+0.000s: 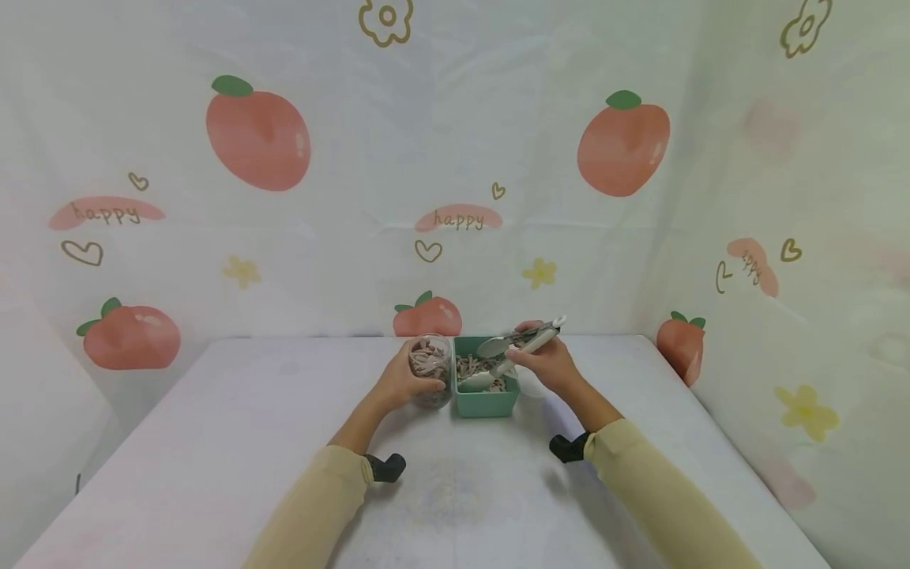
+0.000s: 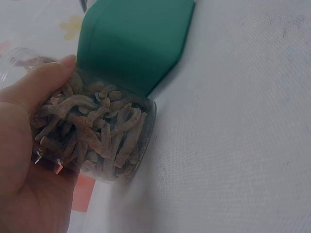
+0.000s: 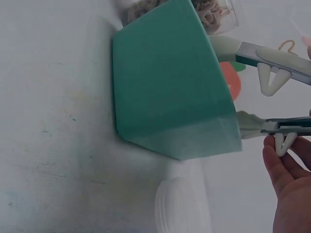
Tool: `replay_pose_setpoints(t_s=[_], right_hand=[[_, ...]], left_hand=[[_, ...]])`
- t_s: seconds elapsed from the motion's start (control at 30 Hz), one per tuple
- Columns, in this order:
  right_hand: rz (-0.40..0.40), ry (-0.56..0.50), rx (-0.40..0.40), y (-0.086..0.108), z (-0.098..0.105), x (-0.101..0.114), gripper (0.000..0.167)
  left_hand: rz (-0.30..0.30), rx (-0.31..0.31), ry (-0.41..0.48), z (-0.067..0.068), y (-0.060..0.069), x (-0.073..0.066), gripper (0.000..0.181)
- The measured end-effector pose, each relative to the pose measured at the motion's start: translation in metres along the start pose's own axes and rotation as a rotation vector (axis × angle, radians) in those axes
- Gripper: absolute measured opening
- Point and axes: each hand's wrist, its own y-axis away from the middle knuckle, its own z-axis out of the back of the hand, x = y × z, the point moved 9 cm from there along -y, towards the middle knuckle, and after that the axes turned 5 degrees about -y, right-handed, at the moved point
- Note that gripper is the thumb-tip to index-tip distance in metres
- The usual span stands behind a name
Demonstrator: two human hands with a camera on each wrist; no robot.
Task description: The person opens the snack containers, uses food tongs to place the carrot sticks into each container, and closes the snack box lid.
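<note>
My left hand (image 1: 400,382) grips a clear plastic jar (image 1: 431,371) from its left side. Brownish dried strips (image 2: 109,128) fill much of the jar, seen through its wall in the left wrist view. Directly right of the jar stands a green rectangular box (image 1: 486,406) with more strips (image 1: 469,366) in it. My right hand (image 1: 553,368) holds a pair of tongs (image 1: 535,341) with pale handles. The spread tong heads reach into the box; whether they touch strips is hidden in the right wrist view by the box wall (image 3: 165,77).
A round white lid (image 3: 182,206) lies on the table to the right of the box. The white-covered table (image 1: 213,442) meets a printed cloth wall (image 1: 341,269) behind the containers. Another cloth wall (image 1: 817,332) rises along the right side.
</note>
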Motion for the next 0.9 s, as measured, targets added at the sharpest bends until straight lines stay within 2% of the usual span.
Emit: replay_pose_setpoints(t_s=[0.2, 0.33, 0.47, 0.57, 0.73, 0.9], right_hand=[[-0.030, -0.030, 0.027, -0.005, -0.005, -0.008, 0.049], [-0.024, -0.064, 0.032, -0.012, -0.002, -0.025, 0.048], [-0.009, -0.061, 0.050, -0.011, -0.002, -0.020, 0.046], [-0.017, -0.056, 0.051, -0.007, -0.005, -0.008, 0.046], [-0.024, -0.055, 0.020, -0.007, -0.005, -0.010, 0.047], [0.001, -0.040, -0.024, -0.007, -0.006, -0.009, 0.044]], left_hand=[[-0.011, 0.004, 0.006, 0.000, -0.001, 0.000, 0.097], [-0.013, 0.004, 0.005, -0.001, -0.001, 0.000, 0.097], [-0.007, 0.004, 0.003, 0.000, 0.000, -0.001, 0.098], [-0.007, 0.003, 0.003, 0.001, 0.000, -0.001, 0.098], [-0.008, 0.005, 0.010, 0.000, 0.000, -0.001, 0.099], [-0.015, 0.003, 0.015, 0.000, 0.000, -0.001, 0.099]])
